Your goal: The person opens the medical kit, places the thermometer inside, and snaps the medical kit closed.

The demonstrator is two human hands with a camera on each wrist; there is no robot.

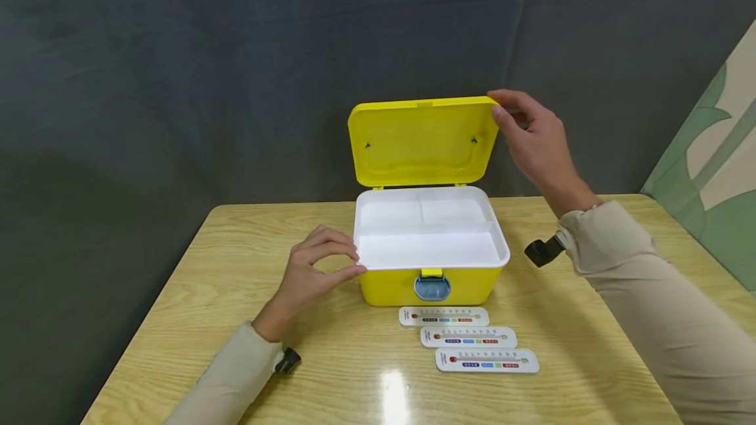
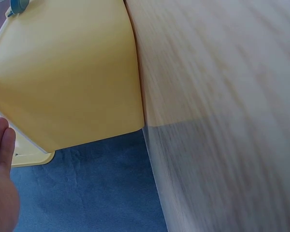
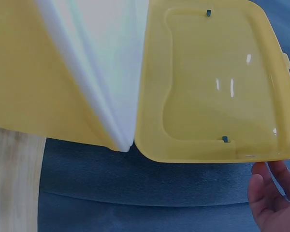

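Two hands [image 1: 313, 264] [image 1: 537, 143] hold one open box [image 1: 386, 287] (three thermometers [image 1: 444, 317] [image 1: 468, 337] [image 1: 487, 360] nearby).

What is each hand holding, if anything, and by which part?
The right hand pinches the lid by its upper right corner. The left hand touches the white tray at its front left corner; whether it grips cannot be told.

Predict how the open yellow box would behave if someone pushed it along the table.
The yellow box would probably slide rather than roll, given its flat-looking walls. Their smooth, moulded look suggests it would stay stiff. The raised lid, hinged at the back, might swing if the right hand let go.
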